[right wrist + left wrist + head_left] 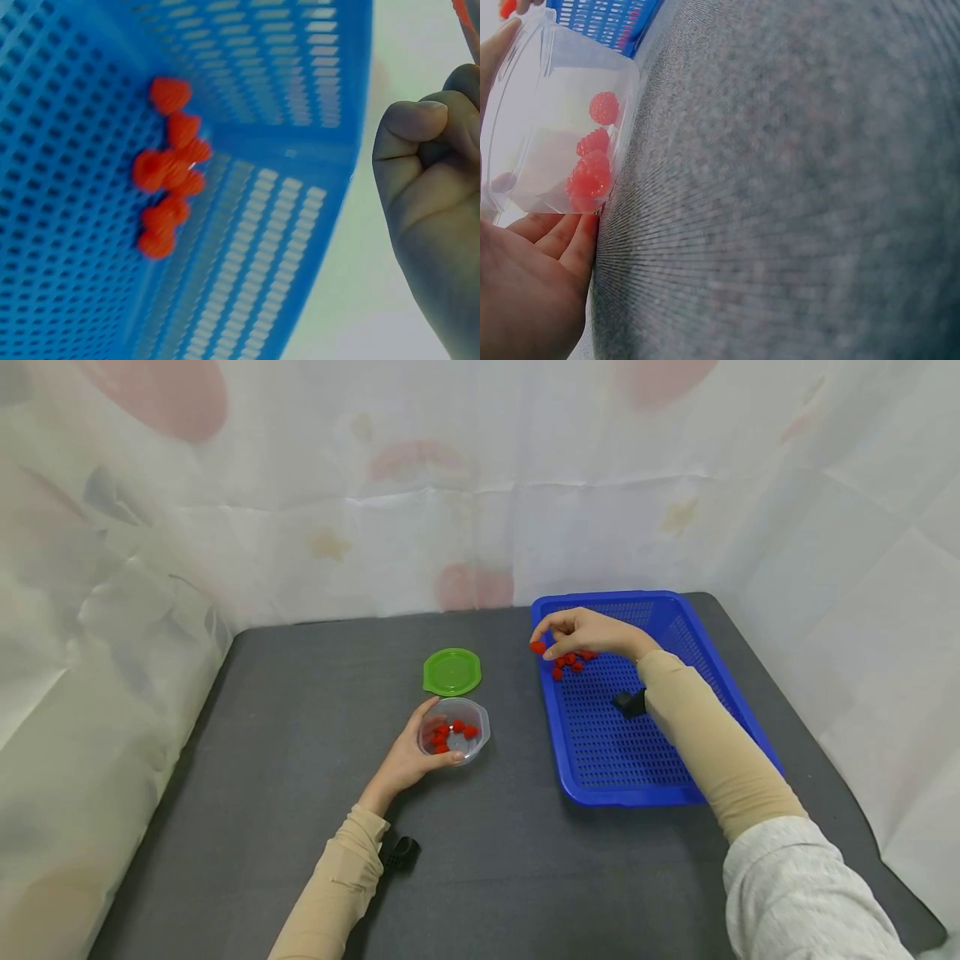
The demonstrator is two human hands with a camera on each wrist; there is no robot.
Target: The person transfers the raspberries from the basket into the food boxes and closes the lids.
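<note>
My left hand (401, 764) grips a clear plastic tub (456, 745) on the table, thumb on the near side and fingers round the far side. Several red raspberries (592, 174) lie in the bottom of the tub. Over the left rim of a blue basket (637, 797), my right hand (592, 633) pinches a single raspberry (537, 647) at its fingertips. Below that hand, more raspberries (172, 169) sit clustered in the basket's far left corner, partly hidden by the hand in the head view.
A green lid (452, 672) lies flat on the dark grey table (300, 827), just behind the tub. White patterned cloth (450, 485) hangs behind the table and at both sides. Each wrist carries a black mount (630, 703).
</note>
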